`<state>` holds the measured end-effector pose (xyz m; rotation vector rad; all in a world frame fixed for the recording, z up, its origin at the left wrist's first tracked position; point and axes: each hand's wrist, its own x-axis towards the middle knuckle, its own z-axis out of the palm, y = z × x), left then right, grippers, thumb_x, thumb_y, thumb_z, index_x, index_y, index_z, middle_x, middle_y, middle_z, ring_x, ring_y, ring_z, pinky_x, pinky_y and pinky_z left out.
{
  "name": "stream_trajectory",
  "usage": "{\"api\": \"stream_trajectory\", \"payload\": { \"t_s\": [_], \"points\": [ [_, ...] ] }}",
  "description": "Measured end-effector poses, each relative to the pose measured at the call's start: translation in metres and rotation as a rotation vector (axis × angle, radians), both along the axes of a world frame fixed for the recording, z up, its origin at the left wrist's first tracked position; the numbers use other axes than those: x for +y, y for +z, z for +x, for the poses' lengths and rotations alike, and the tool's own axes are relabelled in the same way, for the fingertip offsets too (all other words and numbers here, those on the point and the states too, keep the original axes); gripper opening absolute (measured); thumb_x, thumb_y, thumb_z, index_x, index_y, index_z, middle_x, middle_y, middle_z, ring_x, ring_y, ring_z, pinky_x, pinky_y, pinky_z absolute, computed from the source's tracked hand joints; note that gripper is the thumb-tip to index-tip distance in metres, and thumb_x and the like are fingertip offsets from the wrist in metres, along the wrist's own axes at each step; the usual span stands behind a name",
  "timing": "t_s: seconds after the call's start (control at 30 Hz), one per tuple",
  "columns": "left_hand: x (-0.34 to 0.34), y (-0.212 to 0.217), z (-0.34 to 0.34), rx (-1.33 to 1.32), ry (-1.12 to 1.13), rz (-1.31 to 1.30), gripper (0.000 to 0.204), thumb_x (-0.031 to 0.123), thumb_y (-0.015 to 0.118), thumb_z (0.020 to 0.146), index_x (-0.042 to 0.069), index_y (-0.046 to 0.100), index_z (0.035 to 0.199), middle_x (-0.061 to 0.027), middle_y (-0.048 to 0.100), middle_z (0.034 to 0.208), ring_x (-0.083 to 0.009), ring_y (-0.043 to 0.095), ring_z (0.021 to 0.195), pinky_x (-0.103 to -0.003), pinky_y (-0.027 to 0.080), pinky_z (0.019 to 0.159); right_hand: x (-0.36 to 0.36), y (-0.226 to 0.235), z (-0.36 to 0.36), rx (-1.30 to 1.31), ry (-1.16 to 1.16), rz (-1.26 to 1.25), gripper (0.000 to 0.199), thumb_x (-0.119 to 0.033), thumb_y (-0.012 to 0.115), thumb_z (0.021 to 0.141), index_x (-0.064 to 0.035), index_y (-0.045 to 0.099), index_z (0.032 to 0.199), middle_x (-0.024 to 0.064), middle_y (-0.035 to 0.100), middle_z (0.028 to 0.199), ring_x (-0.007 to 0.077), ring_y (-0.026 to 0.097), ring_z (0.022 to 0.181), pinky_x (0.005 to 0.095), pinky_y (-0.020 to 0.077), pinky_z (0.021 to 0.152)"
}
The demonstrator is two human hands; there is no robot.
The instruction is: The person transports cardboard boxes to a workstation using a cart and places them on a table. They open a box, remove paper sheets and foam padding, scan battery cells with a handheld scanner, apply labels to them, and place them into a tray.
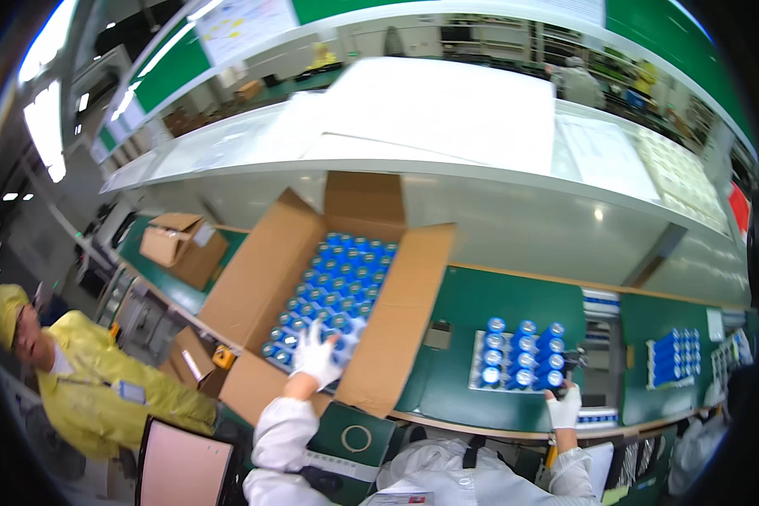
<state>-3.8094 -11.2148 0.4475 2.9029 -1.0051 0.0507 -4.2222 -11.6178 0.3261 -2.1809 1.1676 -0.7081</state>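
Note:
A large open cardboard box (261, 270) stands on the green bench, packed with several blue-capped cylinders (337, 278). My left hand (316, 356), in a white glove, reaches into the near end of the box and rests on the cylinders there; whether it grips one is unclear. My right hand (563, 406), also gloved, sits at the near right corner of a tray (477, 363) holding several blue-capped cylinders (519, 354) in rows. Its fingers touch the tray's edge next to a small dark part (575, 358).
A second, smaller cardboard box (181, 244) lies at the far left of the green bench (472, 304). Another tray of blue cylinders (675, 358) sits at the right. A person in a yellow coat (118, 388) stands at lower left. A white shelf (447, 118) runs overhead.

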Motion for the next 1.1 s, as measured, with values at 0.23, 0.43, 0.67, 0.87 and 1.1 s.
{"api": "stream_trajectory", "payload": {
  "t_s": [0.23,0.43,0.67,0.87,1.1],
  "points": [
    [0.004,0.026,-0.023,0.415,0.303,0.547,0.053,0.036,0.064,0.077,0.013,0.063,0.125,-0.0137,0.011,0.158,-0.0445,0.013,0.142,-0.053,0.023,0.113,-0.01,-0.041,0.006,0.248,-0.394,0.153,0.063,-0.018,0.075,0.075,0.0,0.049,0.129,0.0213,0.056,0.117,0.0375,0.055,0.111,0.0406,0.0426,0.096],
    [0.006,0.017,-0.028,0.366,0.318,0.299,0.052,0.012,0.057,0.08,-0.002,0.053,0.13,-0.0218,0.029,0.151,-0.0412,0.027,0.139,-0.04,0.03,0.112,-0.038,-0.05,0.024,0.192,-0.306,0.257,0.058,-0.021,0.073,0.074,-0.0024,0.055,0.126,0.0213,0.064,0.113,0.0345,0.062,0.106,0.0392,0.0475,0.092],
    [0.025,0.087,-0.036,0.371,0.239,0.009,0.052,0.029,0.077,0.075,-0.004,0.06,0.113,-0.0213,0.055,0.128,-0.0325,0.059,0.112,-0.038,0.047,0.093,-0.089,-0.14,-0.051,-0.401,-0.236,0.52,0.057,0.003,0.052,0.079,-0.0019,0.044,0.135,0.013,0.056,0.117,0.0156,0.059,0.078,0.028,0.0503,0.06],
    [0.052,0.058,-0.044,0.693,0.265,-1.503,0.05,0.039,0.069,0.086,0.005,0.054,0.119,-0.01,0.063,0.105,-0.0275,0.061,0.093,-0.043,0.05,0.089,-0.031,-0.032,-0.028,-0.755,-0.152,0.788,0.043,-0.003,0.059,0.086,-0.0064,0.048,0.127,0.0034,0.055,0.075,0.0119,0.049,0.05,0.0254,0.0408,0.043],
    [-0.053,0.06,-0.053,1.661,0.489,-2.297,0.045,0.054,0.057,0.09,0.011,0.052,0.102,-0.0025,0.057,0.085,-0.0166,0.056,0.072,-0.034,0.049,0.062,0.043,0.09,0.025,-0.276,0.335,0.563,0.028,-0.008,0.073,0.071,0.0006,0.067,0.097,0.0055,0.068,0.081,0.0152,0.064,0.065,0.0311,0.0531,0.061]
  ]
}}
